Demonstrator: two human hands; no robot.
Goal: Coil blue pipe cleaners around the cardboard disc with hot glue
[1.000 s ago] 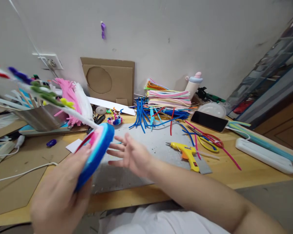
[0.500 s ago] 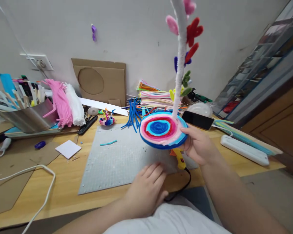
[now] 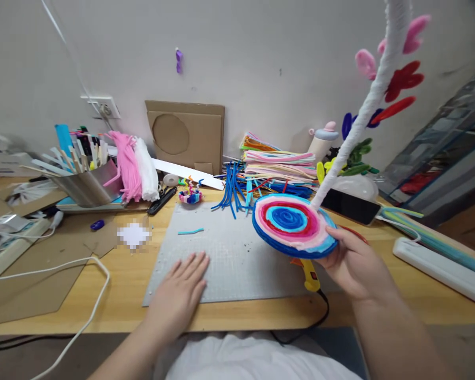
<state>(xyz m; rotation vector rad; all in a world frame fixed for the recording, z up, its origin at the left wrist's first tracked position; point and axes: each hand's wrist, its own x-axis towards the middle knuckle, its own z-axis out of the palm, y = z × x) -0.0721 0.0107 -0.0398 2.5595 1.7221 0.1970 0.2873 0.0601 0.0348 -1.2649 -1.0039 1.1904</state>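
Note:
My right hand point(image 3: 358, 266) grips the rim of a pipe-cleaner craft's round base point(image 3: 287, 217), ringed in blue, red and pink. From the base rises a white wrapped stem point(image 3: 354, 129), leaning right, its top cut off by the frame. Pink, red, purple, green and yellow fuzzy petals and leaves line the stem. My left hand point(image 3: 180, 290) lies flat on the grey cutting mat point(image 3: 225, 264), fingers stretched out and holding nothing. A short turquoise pipe-cleaner piece point(image 3: 190, 231) lies just beyond it. Partly hidden under the base is a yellow glue gun point(image 3: 311, 277).
Bundled pipe cleaners point(image 3: 279, 163) lie at the back, beside loose blue ones point(image 3: 231, 187). Leftward stand a metal container point(image 3: 89, 184) of sticks and cardboard point(image 3: 206, 137). A phone point(image 3: 352, 205) and white power strip point(image 3: 439, 269) are at right. A white cable point(image 3: 103, 287) crosses the left side.
My left hand has moved left from near my body onto the mat and spread flat. The craft, in my right hand, has shifted right and its stem tilts more. The view has turned left.

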